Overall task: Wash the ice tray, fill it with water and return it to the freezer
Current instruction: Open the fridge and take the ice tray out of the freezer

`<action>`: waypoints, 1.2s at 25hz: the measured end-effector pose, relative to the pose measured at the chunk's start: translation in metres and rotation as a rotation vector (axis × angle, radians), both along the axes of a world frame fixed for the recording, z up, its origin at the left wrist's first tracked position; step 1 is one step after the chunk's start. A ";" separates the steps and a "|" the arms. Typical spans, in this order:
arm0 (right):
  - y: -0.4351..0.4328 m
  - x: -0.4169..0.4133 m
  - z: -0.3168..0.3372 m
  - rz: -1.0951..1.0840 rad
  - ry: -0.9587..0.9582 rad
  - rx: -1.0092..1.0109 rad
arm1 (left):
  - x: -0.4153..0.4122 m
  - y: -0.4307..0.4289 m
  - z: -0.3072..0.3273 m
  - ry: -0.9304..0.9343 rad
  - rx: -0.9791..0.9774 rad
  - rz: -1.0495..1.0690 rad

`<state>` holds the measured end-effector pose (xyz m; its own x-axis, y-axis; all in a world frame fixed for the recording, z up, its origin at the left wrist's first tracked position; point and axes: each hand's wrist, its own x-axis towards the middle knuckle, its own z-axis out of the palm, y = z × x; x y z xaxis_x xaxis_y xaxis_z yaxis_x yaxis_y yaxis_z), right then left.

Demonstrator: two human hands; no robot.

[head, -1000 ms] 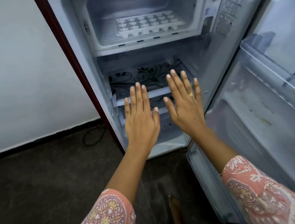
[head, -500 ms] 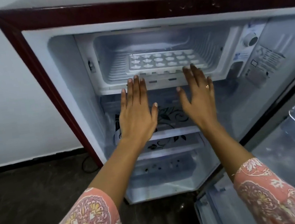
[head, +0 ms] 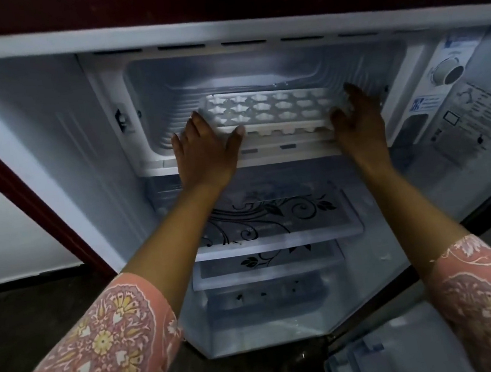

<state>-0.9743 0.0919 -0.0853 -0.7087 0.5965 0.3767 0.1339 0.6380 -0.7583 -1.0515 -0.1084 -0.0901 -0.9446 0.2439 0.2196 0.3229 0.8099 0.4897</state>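
A white ice tray (head: 274,105) with rows of shaped pockets lies inside the freezer compartment (head: 224,74) at the top of an open small fridge. My left hand (head: 203,154) is at the tray's left end, with the thumb on the front edge and the fingers along the side. At the right end, my right hand (head: 358,128) has its thumb and fingers around the tray's corner. The fingertips of both hands are partly hidden by the tray. Whether the pockets hold anything cannot be made out.
Below the freezer sits a glass shelf (head: 272,216) with a black leaf pattern, a second shelf and a crisper under it. A thermostat dial (head: 447,73) and label are on the right. The open door (head: 398,358) hangs at lower right. Dark floor (head: 51,302) lies to the left.
Both hands rose from in front of the lower shelf into the freezer compartment and took hold of the tray's two ends. The view moved closer to the fridge.
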 end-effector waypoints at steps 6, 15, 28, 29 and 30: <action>-0.005 0.003 0.007 -0.054 0.022 -0.089 | -0.001 0.000 -0.002 0.071 0.128 0.052; -0.037 0.042 0.000 -0.096 0.136 -0.201 | 0.044 -0.028 -0.001 0.050 0.418 -0.019; -0.114 0.164 0.003 -0.168 0.078 -0.301 | 0.175 -0.100 -0.009 -0.175 0.601 -0.024; -0.122 0.176 0.004 -0.182 0.063 -0.304 | 0.187 -0.107 -0.010 -0.200 0.612 -0.031; -0.131 0.190 0.004 -0.194 0.048 -0.307 | 0.199 -0.116 -0.012 -0.219 0.621 -0.040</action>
